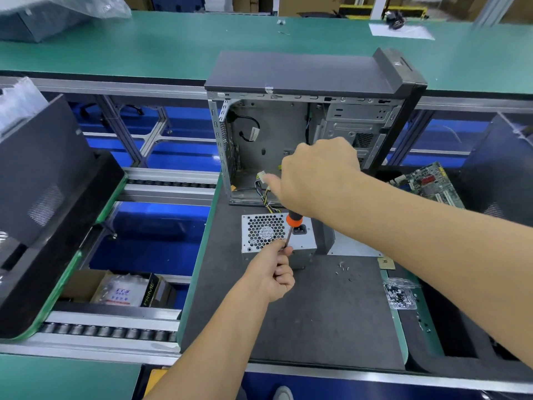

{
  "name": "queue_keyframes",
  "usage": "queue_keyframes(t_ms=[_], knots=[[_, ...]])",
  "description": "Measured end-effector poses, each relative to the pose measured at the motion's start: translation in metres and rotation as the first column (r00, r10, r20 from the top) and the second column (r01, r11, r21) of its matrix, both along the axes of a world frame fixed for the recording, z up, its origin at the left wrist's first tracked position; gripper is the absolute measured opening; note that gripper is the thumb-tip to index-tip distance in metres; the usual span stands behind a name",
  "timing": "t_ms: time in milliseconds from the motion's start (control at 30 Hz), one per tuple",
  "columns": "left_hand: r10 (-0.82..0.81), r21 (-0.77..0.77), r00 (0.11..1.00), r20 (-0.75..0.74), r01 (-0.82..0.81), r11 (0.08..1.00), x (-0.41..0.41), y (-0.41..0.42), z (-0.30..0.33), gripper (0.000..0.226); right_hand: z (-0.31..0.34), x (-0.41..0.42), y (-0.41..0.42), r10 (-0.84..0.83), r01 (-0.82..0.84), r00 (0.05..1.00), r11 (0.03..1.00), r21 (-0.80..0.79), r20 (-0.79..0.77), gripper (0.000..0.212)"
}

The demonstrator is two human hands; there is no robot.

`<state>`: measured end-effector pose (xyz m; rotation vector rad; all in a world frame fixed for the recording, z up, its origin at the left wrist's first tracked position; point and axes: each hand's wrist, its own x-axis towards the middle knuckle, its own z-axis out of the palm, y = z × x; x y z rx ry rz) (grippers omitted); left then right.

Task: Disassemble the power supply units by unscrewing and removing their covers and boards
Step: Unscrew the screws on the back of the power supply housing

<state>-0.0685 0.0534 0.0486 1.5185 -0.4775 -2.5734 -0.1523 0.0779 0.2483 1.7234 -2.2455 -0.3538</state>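
Head view: the power supply unit [278, 241] is seen lying on the dark mat [317, 313], fan grille up, directly under the fingers of both hands, with its yellow and black cables [266, 197] trailing back into the open computer case [302, 134] beyond the knuckles. The screwdriver [291, 226] is held upright; its orange and black handle is enclosed by the curled fingers of the right hand [317, 174], while the shaft is pinched low down, just above the tip, between thumb and forefinger of the left hand [274, 272], the remaining fingers being folded toward the palm. The tip appears to be set at the near edge of the grille face, though the screw itself is hidden by the fingers.

For the step to be done well, the shaft is best kept square to the cover and pressed firmly down while the handle is turned, so that the head is not stripped. The pinch should be kept loose enough for the shaft to spin. Freed screws are best placed with the loose screws [343, 268] lying to the right of the fingertips.

Left of the fingers, in a box [86, 287] below the rollers, a bag marked "FTS" [122, 291] and a dark carton reading "PRIME" [150, 293] can be read. No label is legible on the unit.
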Motion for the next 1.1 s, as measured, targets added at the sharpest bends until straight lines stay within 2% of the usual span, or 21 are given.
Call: queue_keyframes(t_ms=[67,167,233,333,367,467,500,567,667,767,867,967,1100], knots=[[-0.006,-0.022,1.0,-0.009,0.006,1.0,0.002,0.001,-0.003,0.028,-0.002,-0.003,0.0,0.046,-0.046,0.999,0.999,-0.007,0.003,0.051],[-0.024,-0.071,1.0,-0.014,0.023,0.997,0.003,0.004,-0.006,0.033,-0.007,-0.005,0.002,0.174,-0.174,0.985,0.984,-0.033,-0.023,0.042],[-0.026,-0.099,1.0,-0.011,0.024,0.995,0.005,0.004,-0.006,0.035,-0.01,-0.003,0.003,0.26,-0.259,0.964,0.966,-0.018,0.056,0.036],[-0.036,-0.112,0.999,-0.008,0.035,0.993,0.006,0.003,-0.007,0.036,-0.007,-0.003,0.003,0.265,-0.293,0.921,0.954,0.06,0.286,0.046],[-0.042,-0.113,0.999,-0.004,0.042,0.993,0.006,0.003,-0.006,0.036,-0.005,-0.005,0.003,0.243,-0.28,0.922,0.957,0.083,0.302,0.055],[-0.059,-0.134,0.998,0.005,0.059,0.989,0.008,0.002,-0.006,0.036,0.002,-0.01,0.006,0.143,-0.155,0.983,0.982,0.105,0.114,0.088],[-0.066,-0.148,0.998,0.006,0.066,0.987,0.009,0.001,-0.007,0.037,0.004,-0.01,0.007,0.108,-0.115,0.992,0.988,0.103,0.071,0.092],[-0.085,-0.183,0.996,0.01,0.086,0.979,0.01,0.001,-0.01,0.039,0.006,-0.013,0.008,0.067,-0.073,0.996,0.991,0.111,0.055,0.083],[-0.081,-0.259,0.997,0.003,0.079,0.963,0.014,0.005,-0.016,0.049,0.007,-0.021,0.009,0.107,-0.12,0.989,0.984,0.131,0.103,0.057],[-0.071,-0.33,0.997,-0.005,0.066,0.942,0.021,0.006,-0.022,0.06,0.007,-0.027,0.011,0.163,-0.22,0.942,0.96,0.175,0.292,0.034],[-0.093,-0.383,0.996,0.019,0.093,0.919,0.025,0.004,-0.024,0.067,0.006,-0.025,0.011,0.151,-0.261,0.894,0.941,0.216,0.421,0.031],[-0.111,-0.416,0.991,0.074,0.132,0.9,0.025,0.003,-0.02,0.073,0.008,-0.022,0.011,0.119,-0.235,0.912,0.936,0.262,0.393,0.043],[-0.101,-0.451,0.974,0.202,0.184,0.873,0.024,0.002,-0.017,0.074,0.01,-0.017,0.011,0.04,-0.065,0.992,0.974,0.217,0.119,0.086]])
